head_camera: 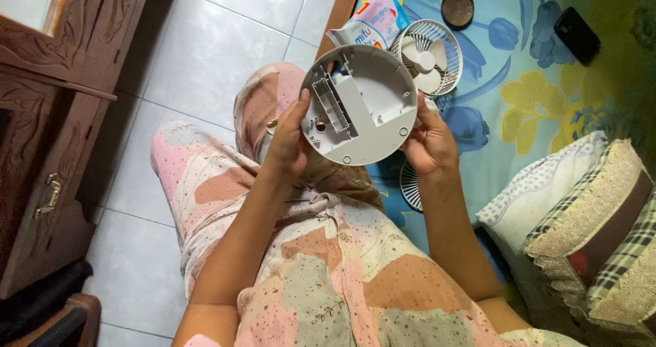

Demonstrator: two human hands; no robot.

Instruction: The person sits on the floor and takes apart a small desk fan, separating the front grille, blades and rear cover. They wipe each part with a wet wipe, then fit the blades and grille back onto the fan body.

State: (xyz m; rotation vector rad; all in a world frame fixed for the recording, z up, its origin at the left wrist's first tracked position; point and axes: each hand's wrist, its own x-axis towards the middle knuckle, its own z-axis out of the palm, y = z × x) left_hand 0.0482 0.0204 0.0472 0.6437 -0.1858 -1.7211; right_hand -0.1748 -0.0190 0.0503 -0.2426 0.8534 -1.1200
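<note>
The round grey shell (361,104) sits between both hands above the lap, hollow side up, showing ribs, screw posts and a slotted compartment. It looks like thin moulded plastic: light and stiff, smooth at the rim, so the edge is probably the safest hold, and the posts may snap. The left hand (290,142) is closed on its left rim, thumb on top; the right hand (429,142) clasps the right rim. Just beyond the hands lie a white fan (430,57) and a pink-and-white pouch (369,20) on the flowered blue sheet (519,94).
</note>
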